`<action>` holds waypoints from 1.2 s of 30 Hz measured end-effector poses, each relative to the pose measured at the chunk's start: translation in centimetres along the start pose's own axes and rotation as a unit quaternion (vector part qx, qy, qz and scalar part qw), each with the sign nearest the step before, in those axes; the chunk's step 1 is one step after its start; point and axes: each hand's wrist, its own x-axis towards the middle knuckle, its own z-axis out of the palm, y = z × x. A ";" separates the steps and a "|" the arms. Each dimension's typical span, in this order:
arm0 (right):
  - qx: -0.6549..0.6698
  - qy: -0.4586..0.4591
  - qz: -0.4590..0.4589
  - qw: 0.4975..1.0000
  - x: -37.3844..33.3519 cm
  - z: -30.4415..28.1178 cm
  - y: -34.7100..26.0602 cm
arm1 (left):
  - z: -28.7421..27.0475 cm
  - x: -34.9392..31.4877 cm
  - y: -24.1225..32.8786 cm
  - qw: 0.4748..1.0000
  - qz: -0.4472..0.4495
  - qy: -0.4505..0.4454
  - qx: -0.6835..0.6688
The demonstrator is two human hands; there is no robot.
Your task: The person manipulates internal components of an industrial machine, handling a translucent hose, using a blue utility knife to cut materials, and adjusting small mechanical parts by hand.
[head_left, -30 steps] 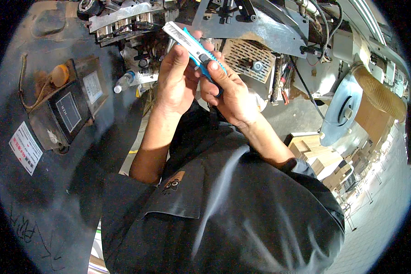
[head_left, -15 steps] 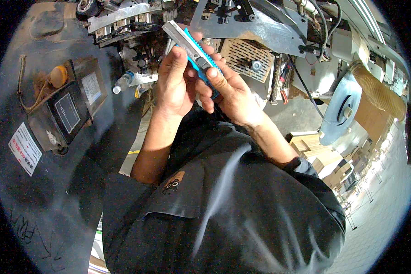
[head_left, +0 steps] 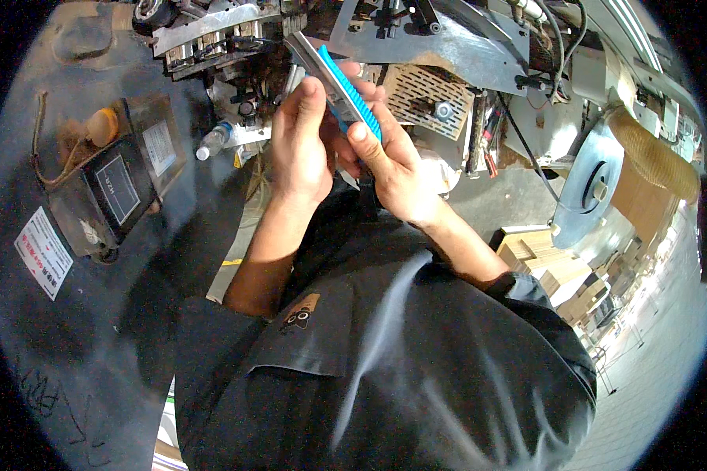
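Note:
A utility knife (head_left: 349,88) with a silver metal body and a blue ribbed grip is held up in front of me, slanting with its metal end to the upper left. Around its lower end my right hand (head_left: 402,169) is closed, the thumb pressed along the blue side. My left hand (head_left: 297,153) supports it from the other side, thumb raised beside the metal body and fingers curled underneath. Those fingers are partly hidden behind the knife and the right hand. No blade can be made out.
Machinery with a metal plate (head_left: 448,49) and a perforated panel (head_left: 418,96) lies beyond my hands. A dark metal surface at left carries a black box (head_left: 118,192); a small plastic bottle (head_left: 214,141) is nearby. At right are a ribbed hose (head_left: 644,153) and stacked boards (head_left: 538,263).
The utility knife has been rolled in my hands, so more of its blue ribbed edge shows. My right thumb has shifted on it, and the left thumb is slightly farther right.

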 end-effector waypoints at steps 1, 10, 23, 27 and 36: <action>-0.012 0.001 -0.019 1.000 -0.1 0.0 0.1 | 0.1 -0.1 -0.1 1.000 0.006 0.003 0.029; -0.074 -0.013 -0.014 0.997 -1.2 -0.6 -1.0 | 1.4 -1.7 -0.2 0.988 0.063 -0.005 0.138; -0.123 0.065 -0.082 0.987 -1.7 -0.4 -1.5 | 3.0 -1.5 0.1 0.996 0.025 -0.031 0.075; -0.091 0.049 -0.077 0.992 -2.3 -0.9 -1.4 | 4.3 -2.0 -0.2 0.996 0.008 -0.068 0.050; -0.135 -0.035 -0.062 0.988 -4.5 -2.7 -3.4 | 5.4 -2.5 -0.9 0.988 0.051 -0.060 0.130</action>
